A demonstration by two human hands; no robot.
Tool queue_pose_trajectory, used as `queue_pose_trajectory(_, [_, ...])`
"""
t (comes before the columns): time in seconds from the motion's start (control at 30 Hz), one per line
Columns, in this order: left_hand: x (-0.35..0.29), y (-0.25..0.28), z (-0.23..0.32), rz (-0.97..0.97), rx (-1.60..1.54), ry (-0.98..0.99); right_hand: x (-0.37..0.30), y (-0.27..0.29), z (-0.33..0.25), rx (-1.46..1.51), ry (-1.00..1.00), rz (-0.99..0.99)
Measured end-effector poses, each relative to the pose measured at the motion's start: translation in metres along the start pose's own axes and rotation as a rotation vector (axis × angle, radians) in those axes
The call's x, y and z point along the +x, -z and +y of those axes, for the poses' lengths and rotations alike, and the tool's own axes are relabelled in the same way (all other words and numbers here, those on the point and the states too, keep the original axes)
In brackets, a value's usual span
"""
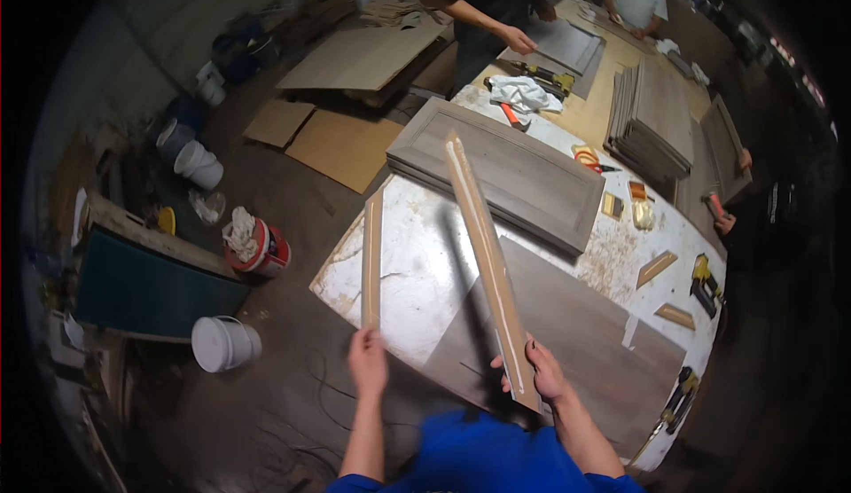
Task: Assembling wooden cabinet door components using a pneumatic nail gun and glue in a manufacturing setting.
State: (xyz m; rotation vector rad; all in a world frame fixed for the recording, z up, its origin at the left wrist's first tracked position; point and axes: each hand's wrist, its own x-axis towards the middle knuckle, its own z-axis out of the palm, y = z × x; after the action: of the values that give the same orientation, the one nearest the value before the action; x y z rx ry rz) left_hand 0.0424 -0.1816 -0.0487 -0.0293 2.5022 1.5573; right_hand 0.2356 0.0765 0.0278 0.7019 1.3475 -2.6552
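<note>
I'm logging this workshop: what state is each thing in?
Raised strip: streaked white, gripped by right hand
Lower strip: streaked white, left hand at near end
Plain panel: lying flat
Framed panels: stacked
White cloth: crumpled
Red bucket: upright, rag bulging out
Cardboard: lying flat

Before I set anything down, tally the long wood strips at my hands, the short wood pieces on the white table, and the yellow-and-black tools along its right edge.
Long wood strips: 2
Short wood pieces: 2
Yellow-and-black tools: 2
Total: 6
</note>
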Motion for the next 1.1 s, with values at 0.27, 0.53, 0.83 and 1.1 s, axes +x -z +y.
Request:
queue_pose_trajectory(0.27, [-0.037,-0.108,0.117,-0.821,-0.407,-0.031,0.003,-0.010,0.052,0.051,0.308,0.258])
queue_pose_trajectory(0.53, [-0.093,-0.190,0.213,-1.075,0.174,-0.528,-0.007,0.022,0.089,-0.453,0.660,0.872])
queue_pose_trajectory(0.83, [-0.084,-0.252,0.154,-1.318,0.941,-0.915,-0.141,0.107,0.054,-0.699,0.405,0.828])
queue_pose_trajectory(1.1, [-0.108,-0.258,0.132,-1.084,0.828,-1.198,-0.067,0.296,-0.111,-0.823,0.489,1.095])
